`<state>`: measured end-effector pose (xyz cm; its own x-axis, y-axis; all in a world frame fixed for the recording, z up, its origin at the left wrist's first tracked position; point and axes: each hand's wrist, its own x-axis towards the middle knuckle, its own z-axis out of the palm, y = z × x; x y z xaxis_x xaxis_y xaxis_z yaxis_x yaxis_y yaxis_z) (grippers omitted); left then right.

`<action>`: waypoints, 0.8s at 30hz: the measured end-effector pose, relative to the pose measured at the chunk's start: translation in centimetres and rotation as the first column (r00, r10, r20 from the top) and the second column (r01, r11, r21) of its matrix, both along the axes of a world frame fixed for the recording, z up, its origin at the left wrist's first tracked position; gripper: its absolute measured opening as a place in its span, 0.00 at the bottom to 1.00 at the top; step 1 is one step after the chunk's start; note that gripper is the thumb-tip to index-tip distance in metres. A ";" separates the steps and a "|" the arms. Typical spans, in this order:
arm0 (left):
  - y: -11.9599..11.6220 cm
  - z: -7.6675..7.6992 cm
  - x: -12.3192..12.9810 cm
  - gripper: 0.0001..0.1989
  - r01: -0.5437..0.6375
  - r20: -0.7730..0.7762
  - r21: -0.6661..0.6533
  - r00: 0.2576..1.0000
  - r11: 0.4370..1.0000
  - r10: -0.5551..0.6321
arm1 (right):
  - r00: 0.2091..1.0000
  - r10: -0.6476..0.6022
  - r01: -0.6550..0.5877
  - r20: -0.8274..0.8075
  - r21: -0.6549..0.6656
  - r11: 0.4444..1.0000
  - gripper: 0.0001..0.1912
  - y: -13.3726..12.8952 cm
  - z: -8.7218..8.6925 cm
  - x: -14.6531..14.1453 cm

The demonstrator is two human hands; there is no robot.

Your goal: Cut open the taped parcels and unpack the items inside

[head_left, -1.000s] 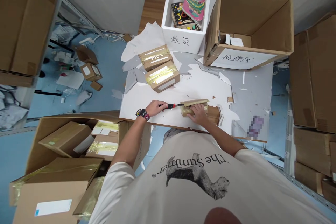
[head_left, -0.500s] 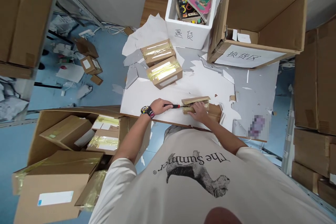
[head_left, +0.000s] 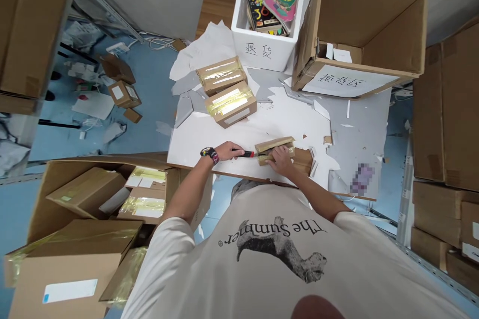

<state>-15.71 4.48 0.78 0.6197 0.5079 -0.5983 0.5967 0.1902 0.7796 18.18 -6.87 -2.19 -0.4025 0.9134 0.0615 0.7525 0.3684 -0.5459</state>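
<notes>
Two grips: left grip (head_left: pixel 224 150) closed round a rightward red-handled knife (head_left: pixel 244 154), right grip (head_left: pixel 281 160) clasping cardboard parcel (head_left: pixel 264 160).

From here I see a white foam box (head_left: pixel 262 52) of picture books (head_left: pixel 260 12) at the far end of the table (head_left: pixel 355 129), an open carton (head_left: pixel 359 25) to its right. Two taped parcels (head_left: pixel 230 104) lie left of centre. Stacked cartons (head_left: pixel 445 109) line the right; an open carton (head_left: pixel 48 194) of parcels sits near left.
</notes>
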 end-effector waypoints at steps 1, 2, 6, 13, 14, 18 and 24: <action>-0.3 0.0 0.0 0.29 -0.015 0.000 -0.013 1.000 1.000 0.015 | 1.000 -0.002 0.002 -0.001 -0.005 1.000 0.16 0.0 0.0 -0.1; -0.6 0.0 -0.1 0.29 -0.034 0.002 -0.024 0.999 0.999 0.034 | 1.000 -0.005 0.005 -0.004 -0.009 1.000 0.16 0.0 0.0 -0.1; -2.4 -0.1 -0.4 0.30 -0.084 0.024 -0.071 0.996 0.994 0.086 | 1.000 -0.012 0.011 -0.026 -0.019 1.000 0.16 -0.2 0.1 -0.2; -3.8 -0.1 -0.7 0.29 -0.125 0.021 -0.031 0.992 0.992 0.125 | 0.998 0.015 -0.020 -0.054 -0.076 0.997 0.13 0.3 1.0 -0.5; -3.8 -0.1 -0.5 0.29 -0.117 0.028 0.000 0.993 0.993 0.117 | 0.998 0.023 -0.027 -0.057 -0.081 0.996 0.13 0.4 1.2 -0.4; -3.7 0.1 0.0 0.27 -0.034 0.047 0.157 0.999 0.987 0.027 | 0.998 0.041 -0.045 -0.046 -0.091 0.995 0.12 0.9 1.7 -0.2; -6.0 -0.1 0.3 0.28 -0.175 0.093 0.018 0.981 0.984 0.173 | 0.999 0.016 -0.011 0.052 -0.102 0.995 0.11 1.6 2.4 -0.4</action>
<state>-15.38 -1.47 0.70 0.5715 0.6277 -0.5286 0.4827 0.2638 0.8351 17.79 -5.28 0.17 -0.4149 0.9083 -0.0528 0.7768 0.3234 -0.5404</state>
